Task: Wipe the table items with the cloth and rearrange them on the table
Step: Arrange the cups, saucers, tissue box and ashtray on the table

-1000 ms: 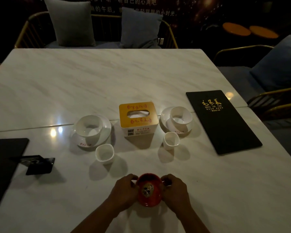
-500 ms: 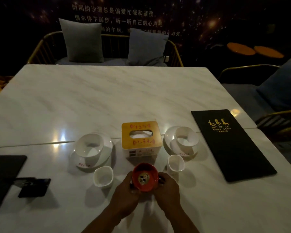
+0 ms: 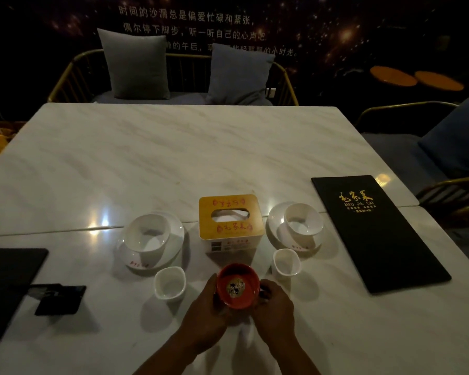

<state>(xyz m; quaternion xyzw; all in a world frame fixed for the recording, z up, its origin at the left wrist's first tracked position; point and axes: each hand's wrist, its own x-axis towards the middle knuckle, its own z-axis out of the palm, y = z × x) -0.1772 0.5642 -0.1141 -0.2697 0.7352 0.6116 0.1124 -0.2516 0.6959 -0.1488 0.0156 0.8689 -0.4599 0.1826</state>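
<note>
A small red dish with a pale mark in its middle sits between both hands, just in front of the yellow-topped tissue box. My left hand cups its left side and my right hand its right side. A white bowl on a plate stands left of the box, another bowl on a plate to its right. Two small white cups flank the dish: one on the left, one on the right. A pale cloth seems to lie under my hands, mostly hidden.
A black menu lies at the right, another black menu at the left edge with a small black card beside it. The marble table stretches far back. Cushioned gold-framed seats stand behind and to the right.
Both hands have carried the red dish away from me, from the near table edge up to just in front of the tissue box.
</note>
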